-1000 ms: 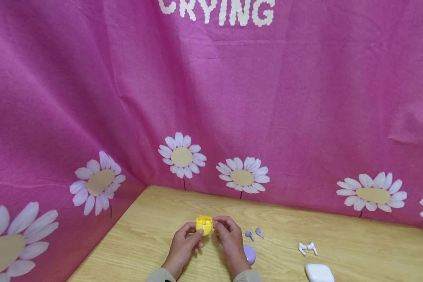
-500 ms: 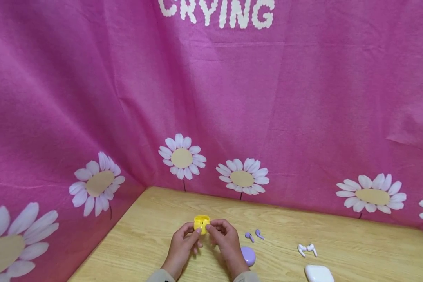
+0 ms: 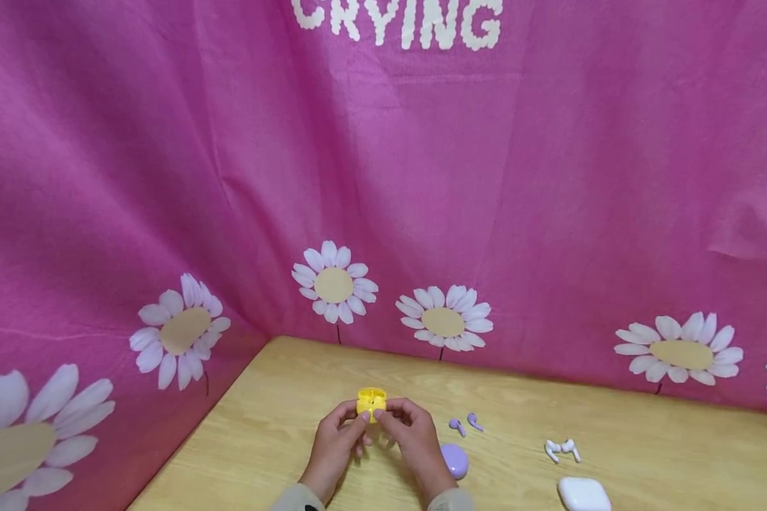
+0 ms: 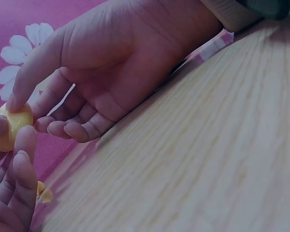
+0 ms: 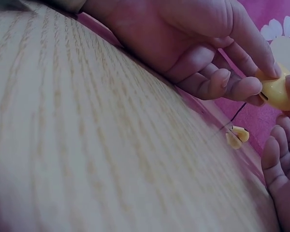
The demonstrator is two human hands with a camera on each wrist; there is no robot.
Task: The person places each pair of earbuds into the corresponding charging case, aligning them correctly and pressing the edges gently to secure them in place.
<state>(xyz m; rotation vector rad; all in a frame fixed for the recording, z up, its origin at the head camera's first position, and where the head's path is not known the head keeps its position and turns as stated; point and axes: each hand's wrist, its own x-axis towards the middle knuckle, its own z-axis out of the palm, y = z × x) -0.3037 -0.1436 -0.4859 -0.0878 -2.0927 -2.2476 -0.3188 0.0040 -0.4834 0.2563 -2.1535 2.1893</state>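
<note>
A small yellow earbud case (image 3: 372, 404) is held up above the table with its lid raised. My left hand (image 3: 334, 441) pinches its left side, thumb on the front. From the other side, my right hand (image 3: 412, 434) grips it the same way, so both thumbs meet low on the front. In the left wrist view, the rounded case (image 4: 19, 123) sits between the fingertips of both hands. Two small yellow pieces like earbuds (image 5: 237, 137) lie on the table in the right wrist view; in the head view they cannot be seen. The inside of the case is too small to read.
Right of my right hand lie a round purple case (image 3: 455, 461) and two purple earbuds (image 3: 466, 424). Farther right are two white earbuds (image 3: 562, 450) and a white case (image 3: 584, 493). Pink flowered fabric (image 3: 550, 213) hangs behind the wooden table (image 3: 281, 383).
My right thumb has moved from beside the case onto its front, next to the left thumb. The case has turned slightly to face me more squarely. The other items stay put.
</note>
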